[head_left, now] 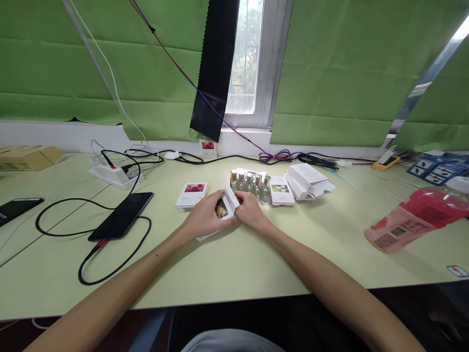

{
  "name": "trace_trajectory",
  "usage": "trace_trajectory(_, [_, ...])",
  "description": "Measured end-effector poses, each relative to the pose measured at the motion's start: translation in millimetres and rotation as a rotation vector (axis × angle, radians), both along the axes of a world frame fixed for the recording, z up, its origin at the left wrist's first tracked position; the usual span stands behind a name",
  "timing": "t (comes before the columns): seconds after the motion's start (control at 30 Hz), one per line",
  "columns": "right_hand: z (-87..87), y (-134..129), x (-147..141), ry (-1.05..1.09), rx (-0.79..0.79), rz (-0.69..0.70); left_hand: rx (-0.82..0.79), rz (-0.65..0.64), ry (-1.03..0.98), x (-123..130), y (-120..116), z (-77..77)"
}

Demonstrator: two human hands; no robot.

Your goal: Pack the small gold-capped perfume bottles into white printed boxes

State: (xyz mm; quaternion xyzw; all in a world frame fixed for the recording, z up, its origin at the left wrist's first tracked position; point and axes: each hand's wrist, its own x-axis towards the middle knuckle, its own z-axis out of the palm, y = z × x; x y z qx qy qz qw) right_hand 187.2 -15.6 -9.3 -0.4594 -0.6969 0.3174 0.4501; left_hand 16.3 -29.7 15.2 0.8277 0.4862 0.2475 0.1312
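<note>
A small white carton (223, 211) with a picture on its front is held between both hands over the table. My left hand (205, 213) wraps round its left side, thumb across the lower front. At the carton's upper right, the bent fingers of my right hand (251, 209) grip the edge by a raised flap. Just beyond stand several small glass bottles (249, 183) with shiny gold and silver caps. A white box with a red fruit picture (191, 194) lies left of my left hand. To the right of the bottles lies a white box with a flower picture (281, 191).
Opened white packaging (309, 181) lies at the right back. A phone (122, 215) with a looping black cable is on the left, near a white power strip (115, 174). A pink drink bottle (417, 215) lies at the right. Cables run along the wall.
</note>
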Motion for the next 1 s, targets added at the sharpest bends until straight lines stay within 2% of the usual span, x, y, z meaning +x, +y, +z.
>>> trace_trajectory(0.33, [-3.6,2.2,-1.9,-0.031,-0.046,-0.013,-0.007,0.016,-0.009,0.5,-1.3,1.6])
trace_trajectory(0.6, [-7.8,4.4,-2.4,0.045,-0.072,0.008,-0.009,0.017,-0.017,2.2,-2.1,2.6])
trace_trajectory(1.0, [-7.4,3.8,-3.6,0.037,-0.115,-0.061,-0.012,0.017,-0.015,0.9,-0.7,0.7])
